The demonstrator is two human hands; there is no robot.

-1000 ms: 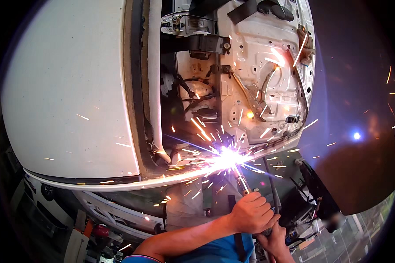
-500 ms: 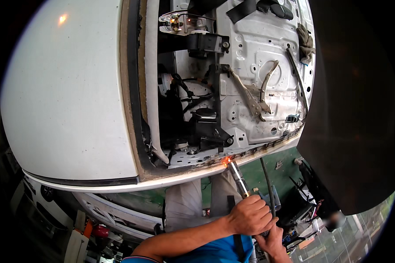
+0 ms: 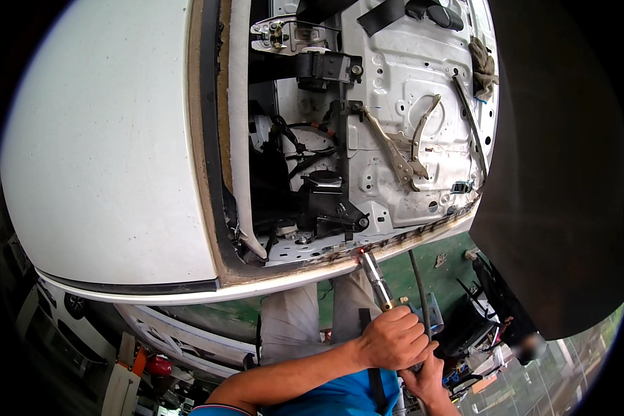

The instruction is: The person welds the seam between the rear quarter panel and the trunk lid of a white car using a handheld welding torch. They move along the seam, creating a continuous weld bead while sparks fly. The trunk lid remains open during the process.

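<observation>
My left hand (image 3: 395,338) is wrapped round a welding torch (image 3: 374,274) with a metal nozzle. The nozzle's tip meets the seam along the near edge of a white car body (image 3: 125,152), where a small red spot glows. Lower and to the right, my right hand (image 3: 425,378) is closed round the torch's rear or its cable; the overlap hides exactly which. A dark cable (image 3: 419,284) hangs beside the torch. The seam (image 3: 409,239) is scorched and blotched with dark marks to the right of the tip.
Locking pliers (image 3: 397,149) lie on the white metal panel (image 3: 378,76), with a grey work glove (image 3: 483,69) at its far right. A large dark sheet-like thing (image 3: 561,166) fills the right side. Car parts (image 3: 187,333) stand at lower left over a green floor (image 3: 457,258).
The bright orange glow at the nozzle has faded to a small red spot, and its reflections on the car are gone. Both hands stay nearly in place.
</observation>
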